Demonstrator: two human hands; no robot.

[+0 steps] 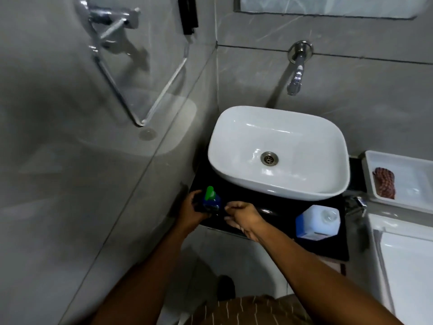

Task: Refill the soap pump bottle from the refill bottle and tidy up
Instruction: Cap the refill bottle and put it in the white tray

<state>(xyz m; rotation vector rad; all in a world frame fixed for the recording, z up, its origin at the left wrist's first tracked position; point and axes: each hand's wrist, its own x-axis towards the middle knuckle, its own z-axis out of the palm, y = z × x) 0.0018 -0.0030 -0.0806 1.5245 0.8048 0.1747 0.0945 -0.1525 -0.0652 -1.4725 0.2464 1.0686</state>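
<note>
Left hand [191, 211]: wrapped round the pump bottle [210, 202] at the counter's [276, 207] left edge.
Right hand [243, 215]: beside it, fingers loosely curled, holding nothing.

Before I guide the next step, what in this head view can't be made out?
- Soap pump bottle: its body is dark against the black counter and partly covered by the left hand; fill level unreadable.
- Refill bottle: label too blurred to read; whether a cap is on its opening is unclear.
- Right hand: fingers curled, contents unclear.

Grey marbled walls [351, 90], white basin [234, 137], black counter [276, 207], wall tap [296, 73]
</note>
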